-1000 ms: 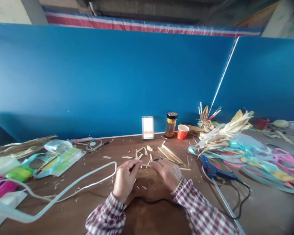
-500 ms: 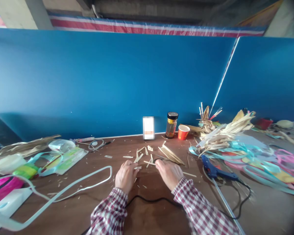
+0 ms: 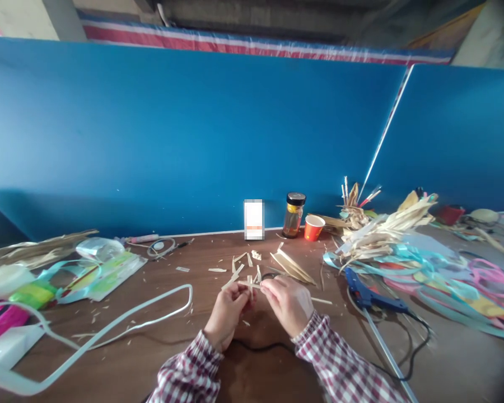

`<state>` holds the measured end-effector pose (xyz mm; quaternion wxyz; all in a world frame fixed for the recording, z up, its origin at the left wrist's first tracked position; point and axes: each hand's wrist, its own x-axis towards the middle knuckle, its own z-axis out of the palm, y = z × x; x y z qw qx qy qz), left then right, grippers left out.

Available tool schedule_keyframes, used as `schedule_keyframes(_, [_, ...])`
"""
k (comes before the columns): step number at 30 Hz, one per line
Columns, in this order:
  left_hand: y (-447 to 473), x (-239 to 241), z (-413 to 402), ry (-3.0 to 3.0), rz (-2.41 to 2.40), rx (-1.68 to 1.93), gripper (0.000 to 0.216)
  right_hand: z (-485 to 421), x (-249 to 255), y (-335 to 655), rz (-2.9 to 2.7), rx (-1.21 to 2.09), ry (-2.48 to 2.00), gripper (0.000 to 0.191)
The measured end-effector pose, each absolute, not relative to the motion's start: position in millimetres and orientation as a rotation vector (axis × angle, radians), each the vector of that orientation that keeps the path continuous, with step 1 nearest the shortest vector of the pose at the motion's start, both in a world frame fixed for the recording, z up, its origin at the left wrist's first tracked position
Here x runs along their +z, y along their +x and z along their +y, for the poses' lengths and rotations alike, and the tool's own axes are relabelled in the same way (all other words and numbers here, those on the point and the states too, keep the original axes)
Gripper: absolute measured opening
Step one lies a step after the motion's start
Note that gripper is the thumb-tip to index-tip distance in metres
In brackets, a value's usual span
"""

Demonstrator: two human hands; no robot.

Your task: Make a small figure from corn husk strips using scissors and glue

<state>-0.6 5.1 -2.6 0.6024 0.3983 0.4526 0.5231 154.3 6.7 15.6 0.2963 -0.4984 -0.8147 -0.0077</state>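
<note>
My left hand [image 3: 228, 315] is closed in a pinch, its fingertips around a short piece of pale dried husk whose end shows above them. My right hand [image 3: 289, 302] also pinches, closed on a thin pale strip [image 3: 255, 286] that runs left across to the left fingertips. The two pieces meet or cross there; whether they are joined I cannot tell. Cut husk scraps [image 3: 234, 275] lie just beyond both hands. A wider folded piece of husk [image 3: 292, 265] rests behind my right hand, and a dark loop, partly hidden, shows at its knuckles.
At right lie a blue glue gun [image 3: 372, 294] with its black cord, a husk bundle [image 3: 392, 226] and coloured ribbons [image 3: 453, 291]. A lidded jar [image 3: 294, 215] and red paper cup [image 3: 315, 228] stand at the back. A pale bent tube [image 3: 121, 319] arches at left.
My left hand has moved right and turned, bringing its small piece up to the strip in my right hand. The right hand has hardly moved. The view has shifted slightly.
</note>
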Motion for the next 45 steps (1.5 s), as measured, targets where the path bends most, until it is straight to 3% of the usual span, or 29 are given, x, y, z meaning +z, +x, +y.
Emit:
schedule_keyframes(8, [2.4, -2.6, 1.4, 0.827, 0.926, 1.223, 0.026, 9.2, 8.3, 154.3, -2.191, 0.079, -1.344, 0.019])
schedule_keyframes(15, [3.0, -7.5, 2.8, 0.915, 1.023, 1.202, 0.045, 12.1, 3.3, 156.7, -2.211, 0.218, -1.310, 0.038])
schedule_keyframes(21, [4.2, -12.6, 3.2, 1.008, 1.060, 1.175, 0.041, 12.7, 9.5, 158.0, -2.171, 0.304, -1.321, 0.015])
schedule_keyframes(42, [9.2, -12.9, -0.6, 0.896, 1.121, 1.035, 0.028, 16.5, 1.8, 159.9, -2.145, 0.246, -1.363, 0.019])
schedule_keyframes(45, [9.5, -11.5, -0.2, 0.862, 1.129, 1.082, 0.027, 16.6, -2.3, 159.5, -2.156, 0.244, -1.369, 0.028])
